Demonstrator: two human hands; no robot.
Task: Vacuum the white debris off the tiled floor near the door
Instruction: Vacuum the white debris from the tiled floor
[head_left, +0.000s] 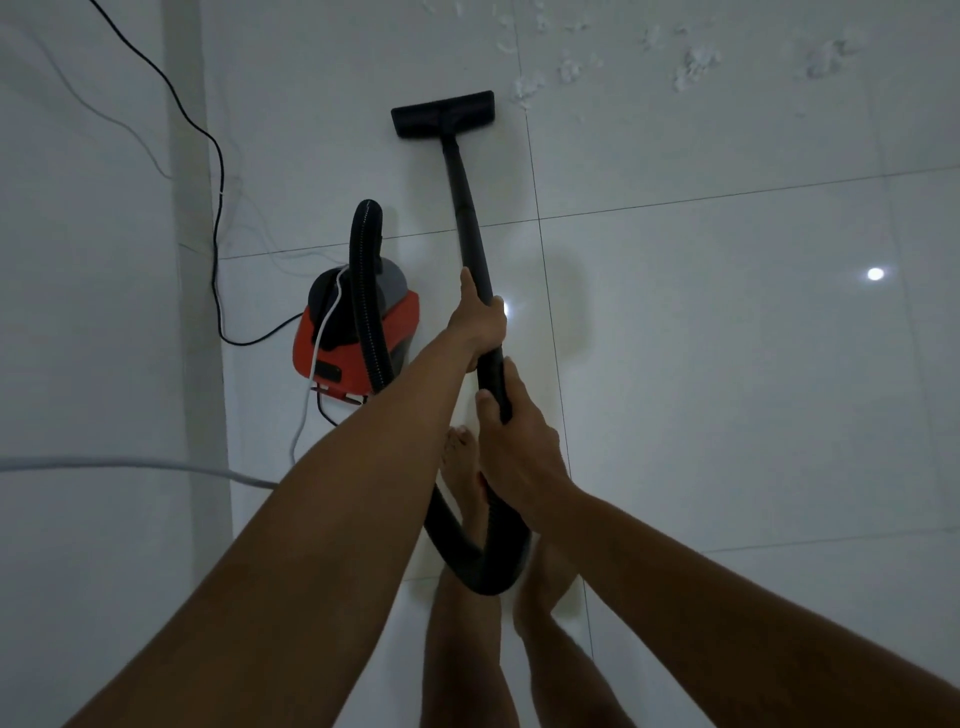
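Gripping the wand (470, 228) are the left hand (480, 325), ahead, and the right hand (514, 447) just behind it. White debris (691, 65) lies well beyond both, just past the nozzle (442, 113); the vacuuming seems barely begun.

No legible text, brand, number or sign anywhere in view. Red vacuum canister (358, 332): small dark rectangle (328, 370) on red housing, low on its near face, too dim and small to tell whether label or lettering.
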